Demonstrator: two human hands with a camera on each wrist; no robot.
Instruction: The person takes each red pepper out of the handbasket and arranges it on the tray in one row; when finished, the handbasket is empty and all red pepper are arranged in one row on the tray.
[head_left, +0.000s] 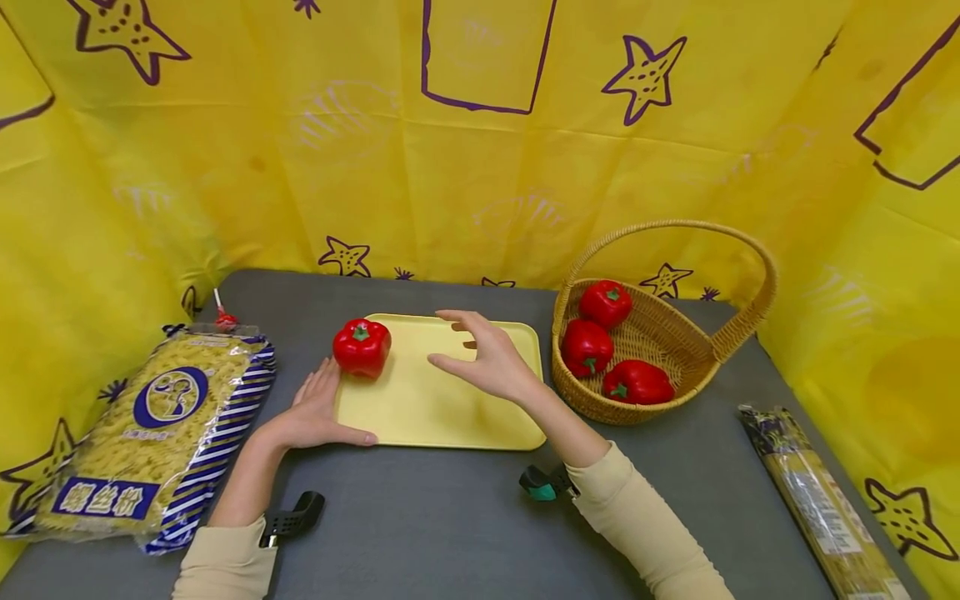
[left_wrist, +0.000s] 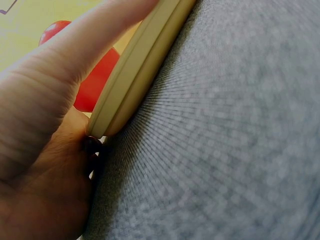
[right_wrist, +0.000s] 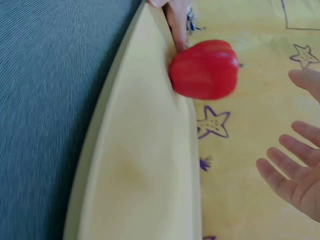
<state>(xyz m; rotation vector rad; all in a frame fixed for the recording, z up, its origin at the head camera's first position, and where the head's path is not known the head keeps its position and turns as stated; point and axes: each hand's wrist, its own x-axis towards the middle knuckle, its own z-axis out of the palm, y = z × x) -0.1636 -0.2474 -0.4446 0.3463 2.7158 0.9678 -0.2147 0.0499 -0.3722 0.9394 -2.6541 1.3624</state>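
A yellow cloth point(head_left: 450, 183) printed with purple starfish hangs behind the table and along its left and right sides. The grey table point(head_left: 435, 525) spreads beneath everything else. On the left lies a big clear bag of pasta point(head_left: 165, 433), with blue and white stripes along its right side. A woven basket point(head_left: 682, 350) with a tall arched handle stands on the far right, just beside the tray. That pale yellow tray point(head_left: 427, 400) lies flat in the middle. A long, thin packet point(head_left: 821, 500) lies at the right side of the table, its near end running out of view. The left hand point(head_left: 315, 412) rests against the tray's near left corner, its fingers straight along the left side and its thumb stretched apart from them along the near rim. The right hand point(head_left: 487, 360) is above the right part of the tray, thumb and fingers spread apart and holding nothing. A red pepper point(head_left: 362, 354) sits at the tray's far left corner, over the rim and just beyond the left fingertips. Three more red peppers point(head_left: 587, 347) lie in the left and near parts of the basket. A small red lollipop point(head_left: 225, 318) with a white stick is at the bag's far end.
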